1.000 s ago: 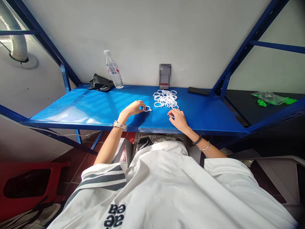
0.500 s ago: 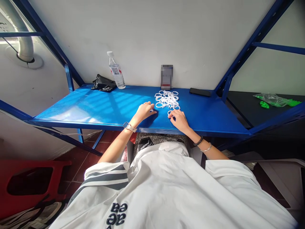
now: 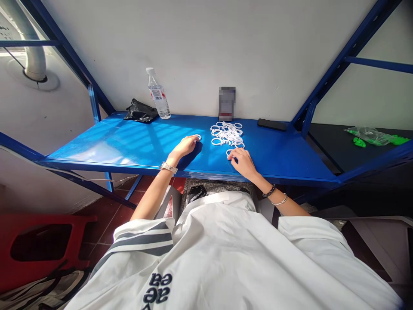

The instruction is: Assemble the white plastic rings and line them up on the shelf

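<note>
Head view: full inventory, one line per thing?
shelf: 1, blue, front centre
white rings: pile, white, mid shelf
single ring: 1, white, at left fingertips
water bottle: 1, clear, back left
black bag: 1, beside bottle
phone: 1, black, back right
green bag: 1, green, far right
stool: 1, red, floor left
left hand: on single ring
right hand: touching a ring at pile's near edge

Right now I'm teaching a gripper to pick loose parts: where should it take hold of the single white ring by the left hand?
Probably the white ring rim on its far side, from above: it lies flat on the blue shelf, left hand fingertips covering its near edge.
</note>
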Demonstrator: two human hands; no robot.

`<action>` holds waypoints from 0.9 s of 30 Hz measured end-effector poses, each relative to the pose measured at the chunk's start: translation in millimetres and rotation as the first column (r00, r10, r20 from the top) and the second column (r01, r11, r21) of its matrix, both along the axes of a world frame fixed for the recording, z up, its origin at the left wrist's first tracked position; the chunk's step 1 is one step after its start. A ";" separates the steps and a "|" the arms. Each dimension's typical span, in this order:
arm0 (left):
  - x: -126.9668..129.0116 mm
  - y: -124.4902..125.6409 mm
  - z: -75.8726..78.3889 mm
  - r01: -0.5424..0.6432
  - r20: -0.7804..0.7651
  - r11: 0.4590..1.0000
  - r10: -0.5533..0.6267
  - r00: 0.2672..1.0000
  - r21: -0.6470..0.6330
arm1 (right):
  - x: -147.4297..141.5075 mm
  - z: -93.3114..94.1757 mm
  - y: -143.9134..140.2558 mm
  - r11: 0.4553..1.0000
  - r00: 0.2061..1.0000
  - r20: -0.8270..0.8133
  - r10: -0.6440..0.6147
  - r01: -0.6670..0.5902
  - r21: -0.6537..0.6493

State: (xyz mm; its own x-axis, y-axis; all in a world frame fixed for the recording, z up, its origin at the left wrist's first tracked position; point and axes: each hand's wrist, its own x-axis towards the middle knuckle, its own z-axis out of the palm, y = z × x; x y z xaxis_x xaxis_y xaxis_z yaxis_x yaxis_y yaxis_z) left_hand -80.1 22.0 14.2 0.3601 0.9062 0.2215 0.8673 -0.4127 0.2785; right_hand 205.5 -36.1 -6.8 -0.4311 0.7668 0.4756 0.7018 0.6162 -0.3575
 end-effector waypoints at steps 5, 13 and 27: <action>1.7 -2.9 4.6 -0.036 0.003 0.996 0.036 0.999 0.077 | 0.0 0.7 -0.6 1.000 1.000 0.001 0.003 -0.003 -0.006; 1.0 -0.2 4.1 -0.132 -0.080 0.987 0.140 0.987 0.096 | -0.5 1.3 -1.0 1.000 1.000 0.005 0.012 -0.011 -0.011; -18.6 39.8 -13.1 -0.111 0.087 0.990 0.103 0.991 0.089 | -0.8 -1.8 0.7 0.998 0.999 0.005 0.049 -0.049 0.026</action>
State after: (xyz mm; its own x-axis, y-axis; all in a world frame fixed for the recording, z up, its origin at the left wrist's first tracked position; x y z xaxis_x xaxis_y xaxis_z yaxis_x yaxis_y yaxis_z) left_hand -98.7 61.8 1.1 0.2396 0.9124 0.3318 0.8836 -0.3465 0.3148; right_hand 204.7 -35.4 -8.6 -0.4698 0.7322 0.4931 0.6719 0.6589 -0.3383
